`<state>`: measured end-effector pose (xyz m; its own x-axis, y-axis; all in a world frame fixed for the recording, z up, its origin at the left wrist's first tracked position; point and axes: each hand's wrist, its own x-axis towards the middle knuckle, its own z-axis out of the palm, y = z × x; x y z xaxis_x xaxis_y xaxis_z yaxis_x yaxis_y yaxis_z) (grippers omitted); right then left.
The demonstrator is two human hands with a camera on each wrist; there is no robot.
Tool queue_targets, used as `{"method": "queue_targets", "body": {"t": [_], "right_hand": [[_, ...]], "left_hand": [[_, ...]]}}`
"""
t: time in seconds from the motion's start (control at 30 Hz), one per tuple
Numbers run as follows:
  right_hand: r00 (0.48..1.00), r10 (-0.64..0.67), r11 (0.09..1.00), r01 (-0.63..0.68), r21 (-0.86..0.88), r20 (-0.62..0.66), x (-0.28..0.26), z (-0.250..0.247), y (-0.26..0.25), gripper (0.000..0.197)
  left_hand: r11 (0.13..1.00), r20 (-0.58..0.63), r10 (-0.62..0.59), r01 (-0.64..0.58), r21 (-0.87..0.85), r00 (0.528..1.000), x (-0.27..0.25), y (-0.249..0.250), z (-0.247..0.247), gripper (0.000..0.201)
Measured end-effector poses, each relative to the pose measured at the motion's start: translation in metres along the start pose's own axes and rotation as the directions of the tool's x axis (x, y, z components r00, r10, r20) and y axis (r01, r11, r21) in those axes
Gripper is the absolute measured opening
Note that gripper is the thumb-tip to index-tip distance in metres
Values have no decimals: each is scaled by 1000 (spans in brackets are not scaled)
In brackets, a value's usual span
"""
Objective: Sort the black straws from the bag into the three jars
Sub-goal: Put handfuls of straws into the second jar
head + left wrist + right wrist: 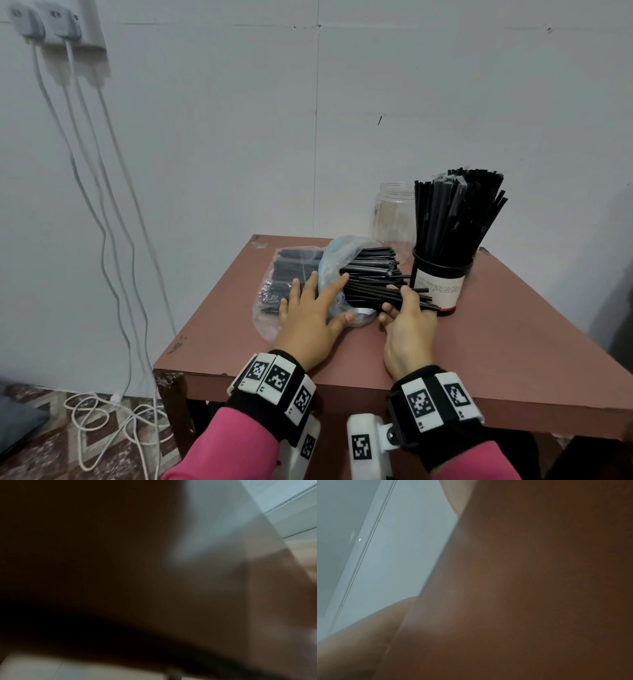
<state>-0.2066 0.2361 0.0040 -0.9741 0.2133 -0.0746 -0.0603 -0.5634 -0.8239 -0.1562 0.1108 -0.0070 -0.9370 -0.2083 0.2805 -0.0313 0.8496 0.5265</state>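
Brown table (513, 346) set against a pale wall (342, 102), with one corner nearest the viewer; white cables (102, 240) hang from wall plugs at left and coil on a patterned floor (51, 431). On the table lies a clear bag (274, 294) of black straws (370, 277), the bundle projecting from the bag's mouth toward the right. Behind it stands an empty clear jar (394, 216); just right of the bundle stands a labelled jar (442, 284) packed with upright straws that fan outward at the top.

Left hand (308, 318): fingers spread and nearly straight, pressing flat on the bag, the index finger reaching onto the exposed straws. Right hand (407, 325): fingers curled round the near end of several straws, close beside the labelled jar. Both wrists wear black bands with square-coded markers over pink sleeves (233, 445).

Only two jars can be made out. The table's right edge is cut off by the frame. Both wrist views are dark and blurred, showing only brown surface and pale wall; no fingers or straws can be made out there.
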Motion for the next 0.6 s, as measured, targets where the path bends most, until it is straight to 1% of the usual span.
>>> {"method": "queue_targets", "body": {"t": [0.03,0.1,0.23,0.3,0.33,0.4,0.47,0.5,0.6], "right_hand": [[1000,0,1000,0,9,-3,0,0,0,17],[1000,-5,1000,4,20,25,0,0,0,17],[989,-25,999,30,-28,145,-3,-1,3,8],[983,-13,999,21,-41,182,-5,-1,3,9],[984,-17,999,24,-42,175,-5,-1,3,14],[991,-55,998,57,-15,123,-3,0,3,21],[994,-77,997,75,22,78,-1,0,4,21],[994,-71,997,69,26,86,-1,-1,4,20],[985,-46,999,50,-16,167,-3,0,5,13]], "left_hand": [[1000,-3,-2,2,2,1000,0,0,0,59],[1000,-5,-3,3,8,1000,0,0,0,59],[999,11,4,-4,36,1000,-1,1,-1,57],[999,14,4,-4,45,1000,-1,1,0,56],[999,12,1,-1,45,1000,0,1,0,57],[999,2,-8,7,37,1000,0,0,1,58],[1000,-13,-14,14,14,1000,0,-1,2,59],[1000,-21,-15,15,3,1000,1,-1,2,60],[1000,-33,-16,15,-26,999,-1,0,1,61]]}}
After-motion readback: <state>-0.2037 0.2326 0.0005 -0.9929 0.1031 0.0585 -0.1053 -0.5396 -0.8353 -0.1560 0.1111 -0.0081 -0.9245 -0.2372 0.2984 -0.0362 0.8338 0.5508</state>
